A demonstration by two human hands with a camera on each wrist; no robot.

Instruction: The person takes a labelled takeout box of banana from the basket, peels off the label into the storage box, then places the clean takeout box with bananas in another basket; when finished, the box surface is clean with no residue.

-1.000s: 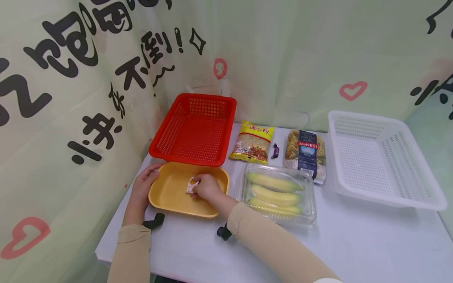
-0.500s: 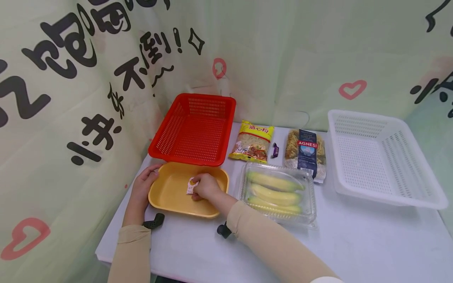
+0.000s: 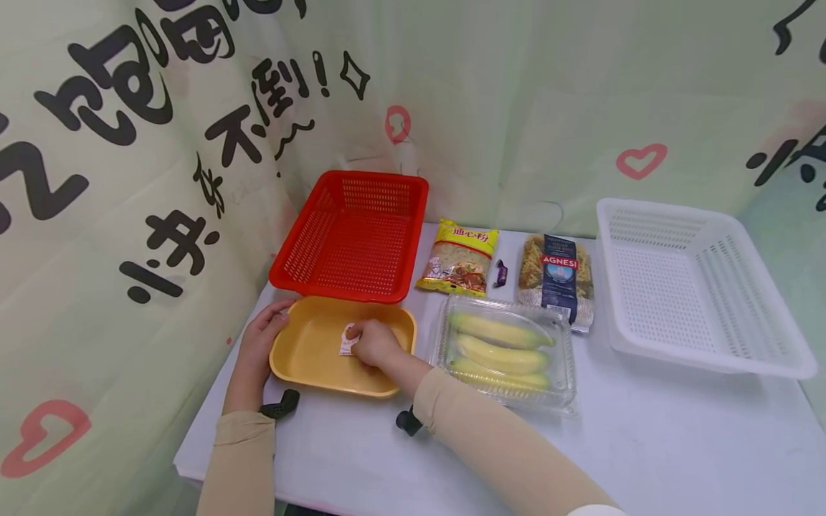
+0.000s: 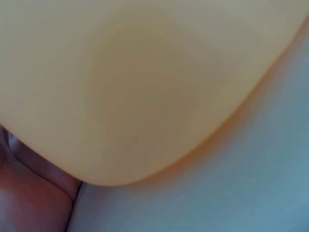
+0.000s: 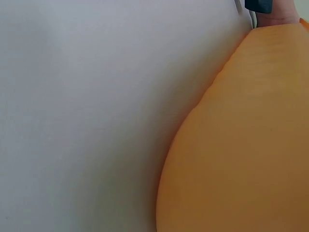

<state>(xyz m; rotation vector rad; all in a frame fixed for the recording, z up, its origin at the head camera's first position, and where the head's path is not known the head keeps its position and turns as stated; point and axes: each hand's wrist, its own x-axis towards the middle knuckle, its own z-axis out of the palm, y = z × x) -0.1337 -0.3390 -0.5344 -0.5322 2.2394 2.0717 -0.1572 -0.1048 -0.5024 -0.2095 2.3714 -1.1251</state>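
In the head view, my left hand [image 3: 258, 340] holds the left end of a shallow yellow plastic basin [image 3: 303, 355] by its rim. My right hand [image 3: 377, 344] is inside the basin, its fingers curled at a small white-and-pink label [image 3: 347, 340] with a patch of yellow on it. It pinches the label's right side low over the basin's floor, and the fingertips partly cover it. The left wrist view is mostly filled by the basin's wall [image 4: 140, 96], with part of the left palm [image 4: 34, 193] against it. Only the basin's outer side [image 5: 236, 145] fills the right wrist view's right half.
Behind the basin stands a red basket [image 3: 361, 236]. To the right are a yellow pasta bag [image 3: 461, 258], a small purple-wrapped candy [image 3: 500, 274], an Agnesi pasta pack [image 3: 558, 276], a clear box of bananas [image 3: 503, 355] and a white basket [image 3: 677, 301]. Printed curtain surrounds the table.
My right fingers have shifted slightly over the label, covering more of its upper right. The label lies straighter than a second ago. My left hand stays at the basin's rim.
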